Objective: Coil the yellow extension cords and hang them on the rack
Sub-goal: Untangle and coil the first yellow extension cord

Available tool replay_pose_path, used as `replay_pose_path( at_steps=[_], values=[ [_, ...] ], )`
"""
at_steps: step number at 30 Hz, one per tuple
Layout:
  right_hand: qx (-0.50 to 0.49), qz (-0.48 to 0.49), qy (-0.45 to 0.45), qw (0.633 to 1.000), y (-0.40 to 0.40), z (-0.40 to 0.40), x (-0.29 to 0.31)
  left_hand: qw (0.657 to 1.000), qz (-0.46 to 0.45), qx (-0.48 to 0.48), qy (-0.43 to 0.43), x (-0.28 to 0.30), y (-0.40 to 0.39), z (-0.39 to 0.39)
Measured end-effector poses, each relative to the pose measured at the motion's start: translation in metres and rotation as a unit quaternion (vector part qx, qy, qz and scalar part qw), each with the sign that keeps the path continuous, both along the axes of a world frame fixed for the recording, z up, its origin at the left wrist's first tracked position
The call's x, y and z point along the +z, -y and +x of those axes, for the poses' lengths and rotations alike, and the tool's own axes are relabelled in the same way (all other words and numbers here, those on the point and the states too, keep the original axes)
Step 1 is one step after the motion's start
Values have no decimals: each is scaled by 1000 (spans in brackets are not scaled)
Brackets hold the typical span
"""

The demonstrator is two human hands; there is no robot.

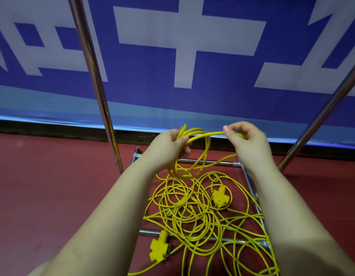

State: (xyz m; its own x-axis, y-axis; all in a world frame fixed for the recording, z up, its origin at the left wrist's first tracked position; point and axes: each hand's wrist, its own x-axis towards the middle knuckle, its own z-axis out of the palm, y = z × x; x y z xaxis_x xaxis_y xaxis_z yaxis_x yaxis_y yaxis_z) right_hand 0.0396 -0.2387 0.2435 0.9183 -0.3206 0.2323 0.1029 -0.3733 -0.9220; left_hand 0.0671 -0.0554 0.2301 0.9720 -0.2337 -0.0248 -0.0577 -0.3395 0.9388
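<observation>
A loose tangle of yellow extension cord lies on the red floor inside the base of a chrome rack. My left hand grips a small coil of several loops that hangs down from it. My right hand pinches the same cord a short way to the right, so a strand runs between both hands. One yellow socket block rests in the tangle on the right. Another socket block lies at the front left, over the rack's front bar.
Two chrome uprights of the rack rise at the left and the right. A blue banner with large white characters covers the wall behind. The red floor stretches to the left.
</observation>
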Motion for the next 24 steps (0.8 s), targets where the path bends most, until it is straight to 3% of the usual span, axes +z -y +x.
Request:
replay_pose_path(
  at_steps=[5,9,13,16,20,24],
  values=[
    [30,-139,31,989,6,-3,13,999,9,-3,-40,-6,-1,3],
    [70,-264,-21,962,5,-6,15,998,-13,-1,-61,-10,3,4],
    [126,-244,-69,959,-3,-7,7,999,-26,-12,-45,-9,7,2],
    [110,-199,-59,972,-6,-4,1,998,15,-51,-30,-6,11,-5],
    [79,-194,-39,977,-7,-2,-3,992,-47,-96,-63,-5,16,-12],
    [78,-181,-30,980,-6,-4,-3,994,0,-107,-32,-6,15,-15]
  ],
)
